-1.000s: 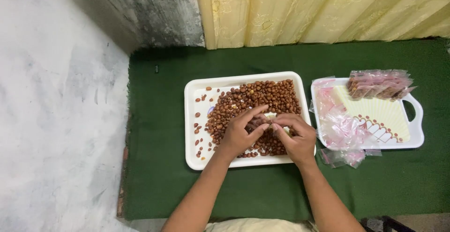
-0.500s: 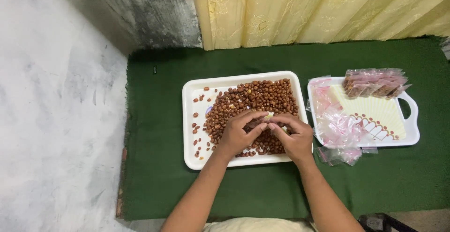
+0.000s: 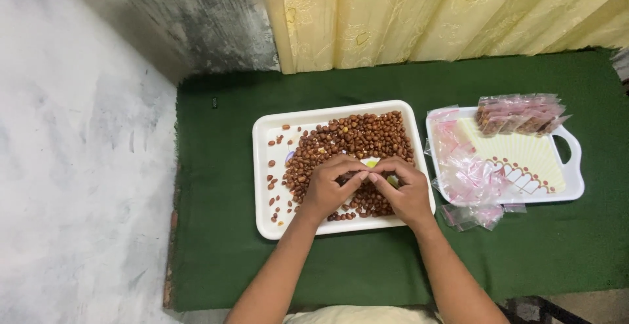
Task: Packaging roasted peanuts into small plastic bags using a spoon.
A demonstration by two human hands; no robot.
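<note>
A white rectangular tray on the green cloth holds a pile of brown peanuts, with a few loose ones along its left side. My left hand and my right hand meet fingertip to fingertip over the near part of the pile. Their curled fingers pinch a small pale pouch, of which only a sliver shows between the fingers. What is inside it is hidden.
A second white tray with a handle lies to the right. It carries a stack of filled pink-edged packets at its far end and several empty clear pouches spilling over its near left edge. Behind are a yellow curtain and a grey wall.
My hands have drawn closer together over the peanuts, and the pale pouch between them is now mostly covered. The trays have not moved.
</note>
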